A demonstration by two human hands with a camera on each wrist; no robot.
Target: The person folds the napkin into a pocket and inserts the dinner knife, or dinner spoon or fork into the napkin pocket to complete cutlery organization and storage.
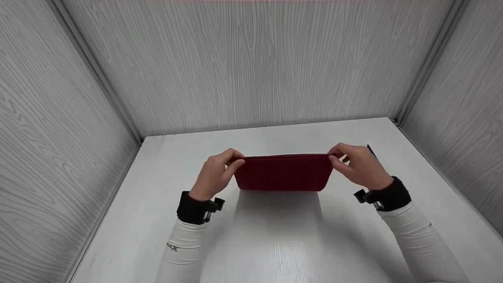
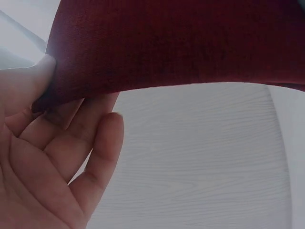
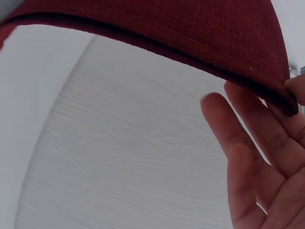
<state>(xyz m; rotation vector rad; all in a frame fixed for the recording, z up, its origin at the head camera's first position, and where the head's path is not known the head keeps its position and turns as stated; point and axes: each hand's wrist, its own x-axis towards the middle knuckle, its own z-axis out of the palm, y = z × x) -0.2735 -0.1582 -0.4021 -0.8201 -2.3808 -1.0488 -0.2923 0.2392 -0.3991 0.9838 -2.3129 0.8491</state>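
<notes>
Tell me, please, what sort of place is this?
Probably an enclosed work booth, perhaps for recording: grey wood-grain panels stand behind and on both sides of a white table, and the person wears black wristbands with small devices attached.

Deep red for the fabric (image 1: 283, 173), with a fine weave in the wrist views and a near-black line (image 3: 167, 46) along its edge in the right wrist view. White for the counter (image 1: 173, 165). Pale grey for the walls (image 1: 251, 63), patterned in darker, wavy wood grain, with plainer dark grey for the corner strips (image 1: 98, 68). Solid black for both wristbands (image 1: 191, 209); white for the sleeves (image 1: 184, 255), with dark lettering (image 1: 171, 247) on the left one.
</notes>
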